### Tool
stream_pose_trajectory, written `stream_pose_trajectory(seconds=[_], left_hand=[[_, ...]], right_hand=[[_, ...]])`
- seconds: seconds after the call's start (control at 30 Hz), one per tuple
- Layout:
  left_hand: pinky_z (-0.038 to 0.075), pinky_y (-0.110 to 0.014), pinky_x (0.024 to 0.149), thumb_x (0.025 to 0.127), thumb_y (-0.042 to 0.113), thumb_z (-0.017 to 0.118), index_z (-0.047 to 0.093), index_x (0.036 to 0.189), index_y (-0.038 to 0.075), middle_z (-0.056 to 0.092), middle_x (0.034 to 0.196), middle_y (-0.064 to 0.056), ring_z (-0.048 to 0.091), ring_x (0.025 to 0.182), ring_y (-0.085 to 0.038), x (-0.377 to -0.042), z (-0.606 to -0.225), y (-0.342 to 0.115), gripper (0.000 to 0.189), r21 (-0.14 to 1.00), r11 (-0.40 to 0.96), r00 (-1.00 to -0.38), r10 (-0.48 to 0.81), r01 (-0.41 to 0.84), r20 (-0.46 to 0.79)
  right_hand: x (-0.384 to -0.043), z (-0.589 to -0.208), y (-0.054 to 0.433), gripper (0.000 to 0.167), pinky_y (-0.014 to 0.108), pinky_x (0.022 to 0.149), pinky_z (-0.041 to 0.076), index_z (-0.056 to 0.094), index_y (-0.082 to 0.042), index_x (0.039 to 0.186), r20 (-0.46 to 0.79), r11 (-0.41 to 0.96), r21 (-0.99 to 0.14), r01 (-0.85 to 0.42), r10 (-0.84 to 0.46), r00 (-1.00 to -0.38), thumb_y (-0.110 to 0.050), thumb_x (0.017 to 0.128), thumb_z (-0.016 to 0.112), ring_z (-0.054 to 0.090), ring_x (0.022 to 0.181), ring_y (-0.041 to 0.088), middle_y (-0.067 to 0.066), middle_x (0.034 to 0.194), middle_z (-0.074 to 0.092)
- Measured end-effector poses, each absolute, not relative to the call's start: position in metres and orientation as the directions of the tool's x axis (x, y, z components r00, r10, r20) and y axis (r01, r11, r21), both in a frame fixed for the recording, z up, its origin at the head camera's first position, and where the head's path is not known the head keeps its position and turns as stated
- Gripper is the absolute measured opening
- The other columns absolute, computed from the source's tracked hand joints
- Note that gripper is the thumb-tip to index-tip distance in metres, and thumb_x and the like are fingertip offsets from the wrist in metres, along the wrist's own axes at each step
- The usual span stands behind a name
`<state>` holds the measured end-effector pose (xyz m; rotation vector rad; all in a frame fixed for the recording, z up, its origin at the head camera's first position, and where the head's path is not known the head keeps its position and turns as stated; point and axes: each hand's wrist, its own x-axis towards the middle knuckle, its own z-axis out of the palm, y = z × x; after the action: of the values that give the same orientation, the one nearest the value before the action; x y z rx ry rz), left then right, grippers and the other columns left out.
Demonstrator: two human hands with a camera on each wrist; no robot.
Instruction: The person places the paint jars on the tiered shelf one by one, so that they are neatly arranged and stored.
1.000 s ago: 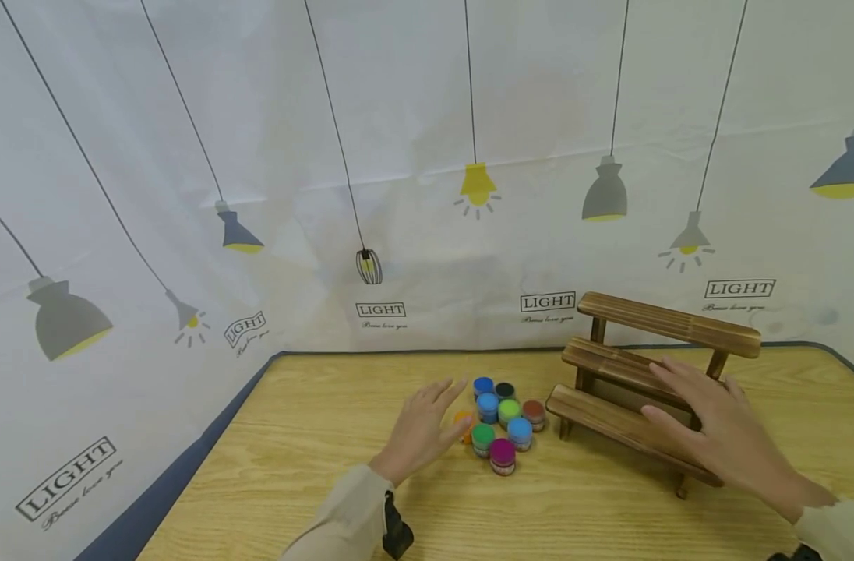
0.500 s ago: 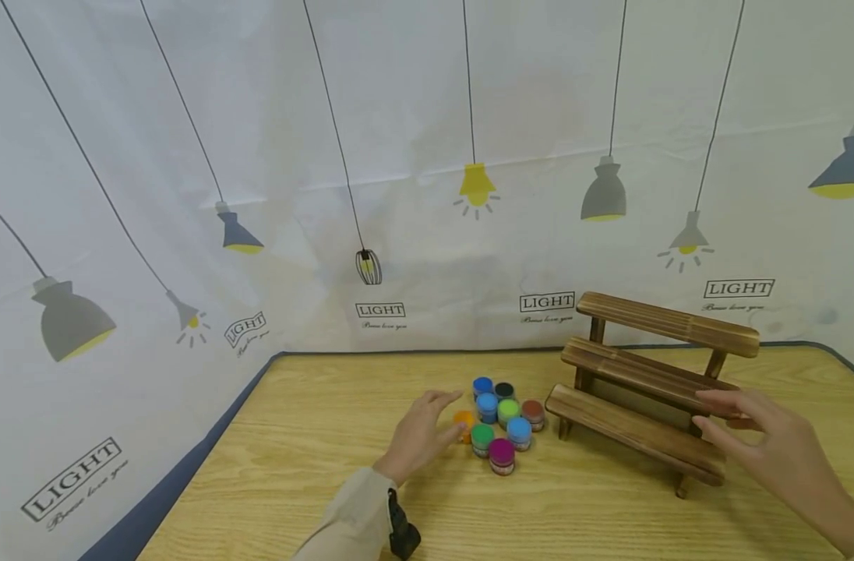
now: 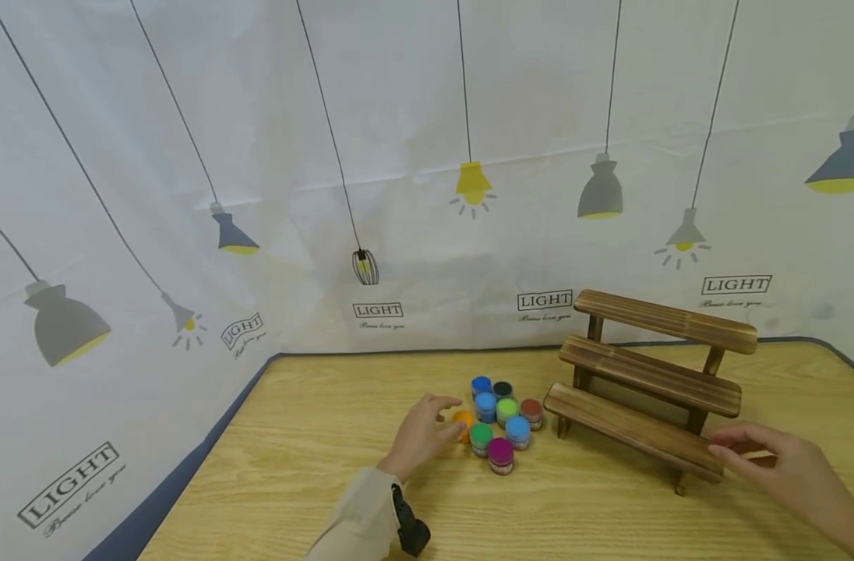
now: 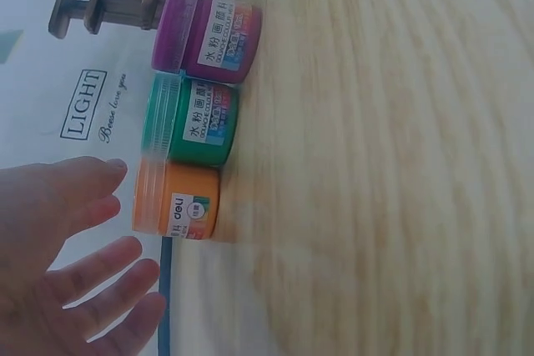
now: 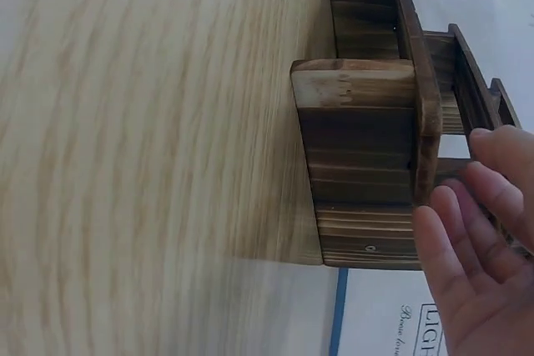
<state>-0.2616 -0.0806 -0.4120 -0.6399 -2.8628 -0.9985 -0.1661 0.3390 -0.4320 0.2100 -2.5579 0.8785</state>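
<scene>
In the head view my left hand [image 3: 421,436] hovers at the left of a cluster of small paint jars, its fingers loosely bent. Closest to it is an orange paint jar [image 4: 177,198]; in the left wrist view a gap shows between fingers and jar. A green paint jar [image 4: 192,118] and a purple paint jar [image 4: 209,35] stand in line beyond. My right hand [image 3: 795,467] is at the right end of a three-tier wooden stand [image 3: 637,432], thumb and fingers parted near the lowest step's end. Whether the fingertips touch the wood is unclear.
Behind those jars stand dark blue [image 3: 481,387], black [image 3: 502,389], light green [image 3: 507,411] and brown [image 3: 531,413] ones, plus two lighter blue jars. The wood-grain table [image 3: 315,436] meets a white lamp-printed backdrop [image 3: 413,234] at the rear.
My right hand has moved from over the stand's steps, rightward and down to the end of the lowest step. The left hand stays by the orange jar, its fingers bending slightly more.
</scene>
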Motion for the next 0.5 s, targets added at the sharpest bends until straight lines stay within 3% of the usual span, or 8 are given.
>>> stream_pose_trajectory(seconds=[0.2,0.5], left_hand=[[0.046,-0.032,0.072,0.084,0.021,0.061,0.06,0.112,0.007,0.055,0.108,-0.008,0.054,0.089,-0.023,-0.262,-0.412,-0.078,0.031,0.603,0.698,-0.916,0.366,0.386,0.162],[0.047,-0.03,0.07,0.085,0.02,0.061,0.062,0.11,0.007,0.057,0.107,-0.007,0.055,0.089,-0.021,-0.262,-0.414,-0.075,0.029,0.632,0.682,-0.921,0.36,0.367,0.146]], right_hand=[[-0.158,-0.411,0.328,0.021,0.02,0.05,0.046,0.065,-0.002,0.094,0.344,0.784,-0.589,-0.195,0.025,-0.938,-0.018,0.08,0.066,0.049,0.066,-0.009,-0.005,0.078,0.063],[-0.164,-0.417,0.332,0.024,0.022,0.051,0.044,0.064,0.0,0.097,0.292,0.778,-0.601,-0.183,0.001,-0.956,-0.02,0.083,0.063,0.049,0.067,-0.009,-0.006,0.08,0.063]])
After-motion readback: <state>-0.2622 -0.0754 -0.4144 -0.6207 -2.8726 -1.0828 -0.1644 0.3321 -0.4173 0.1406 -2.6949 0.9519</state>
